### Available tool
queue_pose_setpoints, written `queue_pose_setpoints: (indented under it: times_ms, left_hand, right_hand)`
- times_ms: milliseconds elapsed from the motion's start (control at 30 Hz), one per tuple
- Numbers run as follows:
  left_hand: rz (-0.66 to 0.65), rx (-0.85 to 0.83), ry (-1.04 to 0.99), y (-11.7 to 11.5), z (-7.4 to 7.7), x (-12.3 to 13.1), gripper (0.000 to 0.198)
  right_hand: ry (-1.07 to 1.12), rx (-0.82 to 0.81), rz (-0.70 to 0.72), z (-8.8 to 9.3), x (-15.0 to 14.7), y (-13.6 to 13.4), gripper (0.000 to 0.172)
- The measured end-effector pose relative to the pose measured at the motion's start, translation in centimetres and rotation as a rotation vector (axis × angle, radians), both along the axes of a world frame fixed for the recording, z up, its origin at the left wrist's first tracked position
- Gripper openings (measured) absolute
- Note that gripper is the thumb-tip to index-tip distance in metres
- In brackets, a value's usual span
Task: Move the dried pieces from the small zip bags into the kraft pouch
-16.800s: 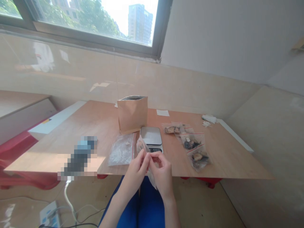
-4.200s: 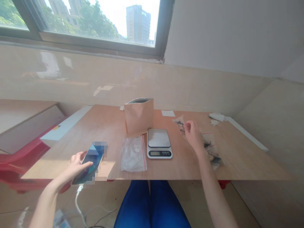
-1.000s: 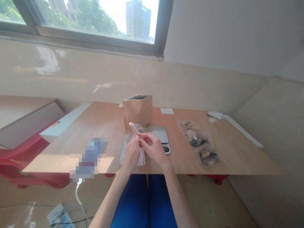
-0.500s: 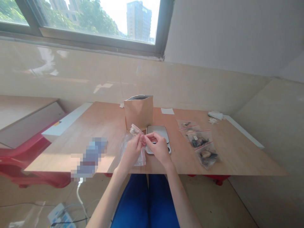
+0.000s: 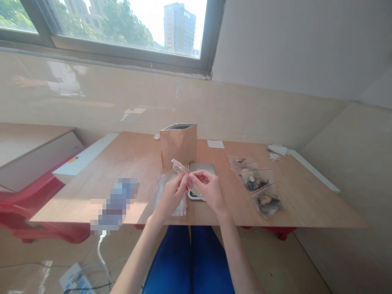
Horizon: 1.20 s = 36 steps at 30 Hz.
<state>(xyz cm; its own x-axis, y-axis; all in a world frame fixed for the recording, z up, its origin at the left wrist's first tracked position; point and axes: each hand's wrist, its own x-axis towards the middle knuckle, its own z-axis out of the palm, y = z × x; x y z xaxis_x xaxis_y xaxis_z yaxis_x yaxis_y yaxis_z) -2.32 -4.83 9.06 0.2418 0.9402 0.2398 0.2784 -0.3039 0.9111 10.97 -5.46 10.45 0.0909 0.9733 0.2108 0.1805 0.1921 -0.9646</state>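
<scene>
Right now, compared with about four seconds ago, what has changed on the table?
The left hand let go of the phone and moved right; the right hand left the filled bags and moved left. Together they now pinch a small red-striped bag. The paper bag and scale stayed in place.

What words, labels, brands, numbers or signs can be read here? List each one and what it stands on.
None can be read.
Scale: the visible sliver of its dark panel is too small to read.
White tag on a filled bag: too small to read.
Phone: pixelated, unreadable.
Brown bag: no lettering visible on its front.
Held bag: no text discernible.
</scene>
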Motion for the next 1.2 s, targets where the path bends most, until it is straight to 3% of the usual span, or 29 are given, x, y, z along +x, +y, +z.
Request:
queue_pose_setpoints:
  times_ms: [133, 333, 800, 967, 1133, 1200]
  left_hand:
    - [-0.007, -0.062, -0.138, -0.1, -0.2, 0.8, 0.033]
    - [0.031, -0.055, -0.163, -0.2, -0.2, 1.1, 0.03]
    - [-0.064, 0.054, 0.011, -0.4, 0.1, 0.1, 0.027]
    - [-0.017, 0.081, 0.071, -0.5, 0.3, 0.1, 0.025]
    - [0.151, 0.114, 0.1, -1.3, 0.7, -2.0, 0.024]
    - [0.191, 0.1, 0.089, -1.6, 0.8, -2.9, 0.027]
  right_hand:
    - [0.049, -0.033, 0.06, 0.6, 0.1, -0.4, 0.024]
    - [0.117, -0.074, 0.176, 0.7, 0.5, -0.7, 0.025]
    - [-0.048, -0.006, 0.041, 1.1, 0.3, -1.4, 0.019]
    - [-0.089, 0.026, -0.045, 0.6, 0.3, -1.3, 0.014]
    - [-0.001, 0.106, -0.349, 0.3, 2.7, 0.2, 0.017]
    - [0.064, 0.123, -0.336, 0.6, 3.4, 0.6, 0.019]
